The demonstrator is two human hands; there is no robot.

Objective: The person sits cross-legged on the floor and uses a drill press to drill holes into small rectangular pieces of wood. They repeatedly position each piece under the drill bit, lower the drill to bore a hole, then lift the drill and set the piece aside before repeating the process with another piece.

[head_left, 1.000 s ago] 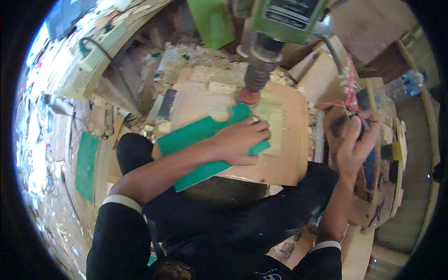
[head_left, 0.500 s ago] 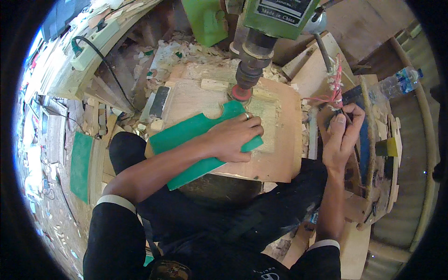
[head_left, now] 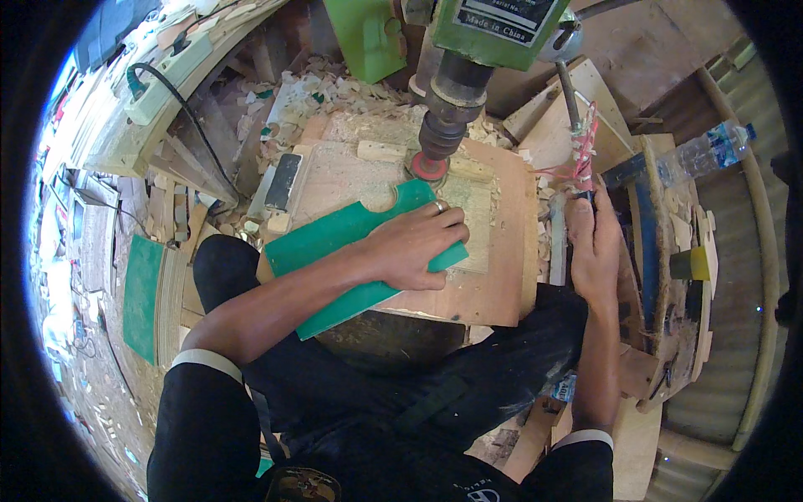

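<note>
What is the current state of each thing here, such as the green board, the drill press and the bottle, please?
Green board: flat on the wooden table, semicircular notch cut in its far edge.
Left hand: pressed palm-down on the board.
Right hand: gripping the feed lever.
Drill press: sanding drum low, at the board's edge.
Plastic bottle: lying on its side, capped.
Wood offcuts: piled behind the table.

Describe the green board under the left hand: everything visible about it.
The green board is a flat, thin, smooth-faced panel, long and roughly rectangular, with a half-round notch cut into its upper edge. It lies flat and slanted across the wooden work table, its upper right end next to the red cutter of the green drill press. The left hand presses down on its right part, fingers spread. Its lower left end overhangs the table edge.
</note>
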